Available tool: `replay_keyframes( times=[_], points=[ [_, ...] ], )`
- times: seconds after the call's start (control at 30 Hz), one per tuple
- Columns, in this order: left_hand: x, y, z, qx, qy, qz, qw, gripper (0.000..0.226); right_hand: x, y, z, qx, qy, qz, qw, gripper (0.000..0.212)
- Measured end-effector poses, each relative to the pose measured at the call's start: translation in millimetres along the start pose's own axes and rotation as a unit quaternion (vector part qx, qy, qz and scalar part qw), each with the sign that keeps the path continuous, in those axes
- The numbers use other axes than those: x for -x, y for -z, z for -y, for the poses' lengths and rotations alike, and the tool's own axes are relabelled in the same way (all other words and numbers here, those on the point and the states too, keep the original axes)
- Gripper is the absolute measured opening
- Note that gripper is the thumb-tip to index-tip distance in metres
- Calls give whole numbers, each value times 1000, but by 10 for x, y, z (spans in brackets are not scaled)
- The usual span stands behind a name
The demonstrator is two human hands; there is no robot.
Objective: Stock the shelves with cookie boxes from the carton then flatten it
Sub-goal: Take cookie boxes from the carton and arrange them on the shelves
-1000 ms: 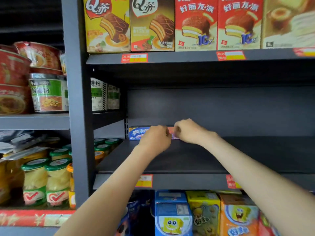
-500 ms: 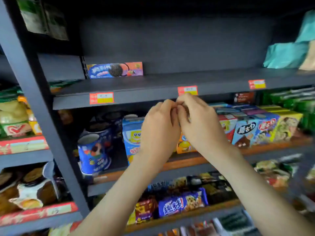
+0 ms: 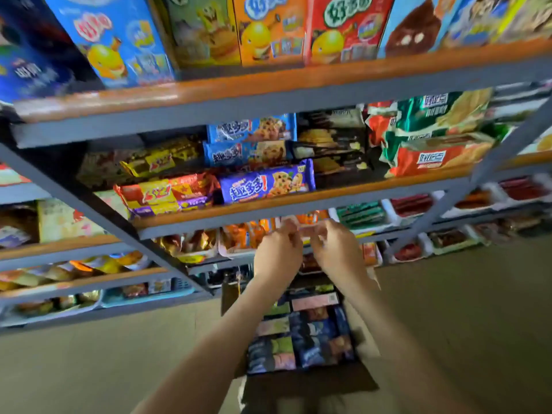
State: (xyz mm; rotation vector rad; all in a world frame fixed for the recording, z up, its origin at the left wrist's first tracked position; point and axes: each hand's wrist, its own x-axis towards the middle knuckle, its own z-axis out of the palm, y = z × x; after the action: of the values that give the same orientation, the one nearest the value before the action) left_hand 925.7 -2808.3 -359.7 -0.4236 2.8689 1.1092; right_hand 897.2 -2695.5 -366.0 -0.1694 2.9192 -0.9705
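Note:
An open brown carton [image 3: 310, 383] stands on the floor below me, in front of the shelving. Several cookie boxes [image 3: 316, 336], blue, pink and green, lie packed flat inside it. My left hand [image 3: 277, 253] and my right hand [image 3: 336, 252] hover side by side above the carton's far end, a small gap apart. The fingers of both are loosely curled and hold nothing. My forearms cover part of the carton's left and right sides.
Grey shelving [image 3: 268, 112] with orange-edged boards fills the upper view, packed with snack boxes [image 3: 268, 28] and cookie packs [image 3: 265, 185]. Lower shelves [image 3: 95, 282] hold trays of wrapped snacks. Bare tan floor [image 3: 463, 324] lies right and left of the carton.
The view has swung down from the dark shelf with one cookie box to the carton on the floor. Both hands left that box, came down together and now sit slightly apart.

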Motion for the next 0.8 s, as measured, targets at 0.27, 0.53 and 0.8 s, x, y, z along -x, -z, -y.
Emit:
replay_keyframes(
  times=[0.27, 0.53, 0.8],
  points=[
    [383, -1665, 1251, -56, 198, 128, 970, 21, 422, -1275, -1664, 29, -142, 110, 983, 21],
    [676, -2969, 2830, -105, 242, 197, 944, 18, 926, -2792, -2884, 54, -127, 228, 964, 37],
    [828, -3985, 3890, -119, 253, 245, 928, 25, 1319, -3980, -4011, 105, -152, 317, 930, 46]
  ],
)
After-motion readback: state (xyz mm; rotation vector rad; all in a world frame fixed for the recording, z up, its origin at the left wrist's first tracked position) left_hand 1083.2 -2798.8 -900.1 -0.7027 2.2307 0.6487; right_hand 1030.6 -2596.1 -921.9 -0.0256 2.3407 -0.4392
